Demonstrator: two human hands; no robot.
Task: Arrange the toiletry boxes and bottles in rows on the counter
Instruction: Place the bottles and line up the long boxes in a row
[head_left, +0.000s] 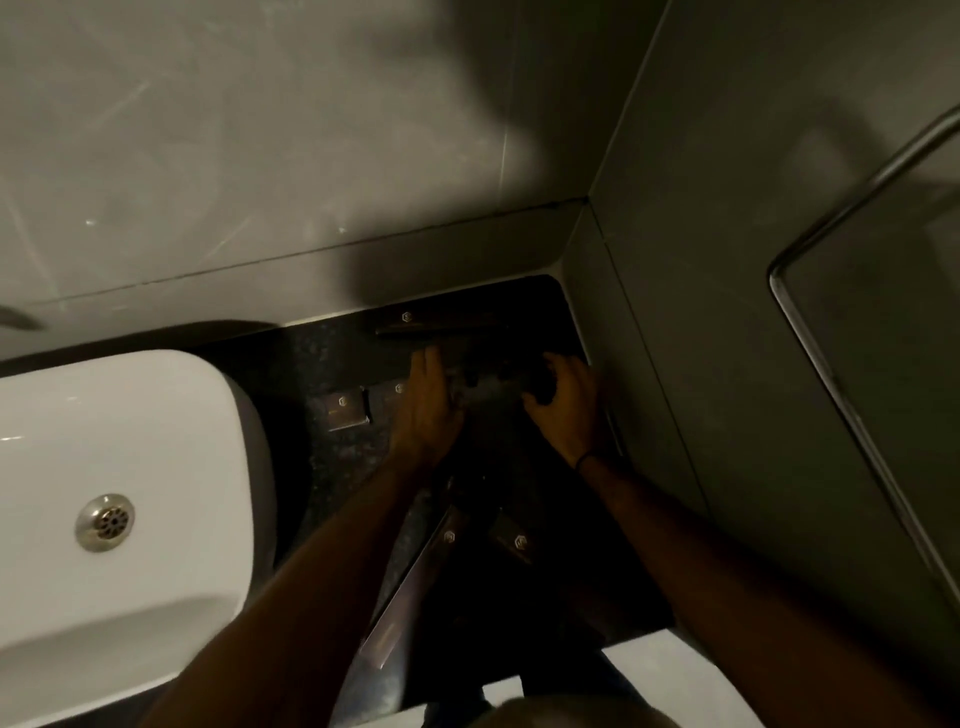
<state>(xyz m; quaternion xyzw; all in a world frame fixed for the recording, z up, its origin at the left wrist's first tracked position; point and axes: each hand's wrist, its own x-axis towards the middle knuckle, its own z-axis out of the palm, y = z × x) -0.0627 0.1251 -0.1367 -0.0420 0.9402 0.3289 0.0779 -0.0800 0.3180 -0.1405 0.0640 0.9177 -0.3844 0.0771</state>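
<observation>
Fingers of the right hand curl around a cluster of small dark bottles at centre frame, apparently closed on at least one of them, though dim light and motion blur prevent a count or a clear reading of the contact. Fingers of the left hand lie nearly straight and together, flat against the left side of the same cluster; whether they grip anything or only press against it cannot be told. Both hands work over the black counter, to the right of the white sink. Judged by size, the bottles are light and rigid, probably smooth-sided and easy to tip; hold each by the body below the cap, upright, and set down rather than slide. Above the hands, a long flat dark box lies along the back edge of the counter, near the wall. To the left of the left hand sit a small box and, just beside it, a second small box partly covered by that hand. Lower in the frame, a long box and a short dark box lie between the forearms at skewed angles. The boxes appear to be light card, stiff but crushable; take them by the long edges. Labels are illegible apart from small pale emblems. The area under the forearms is in deep shadow, and any further items there cannot be made out.
</observation>
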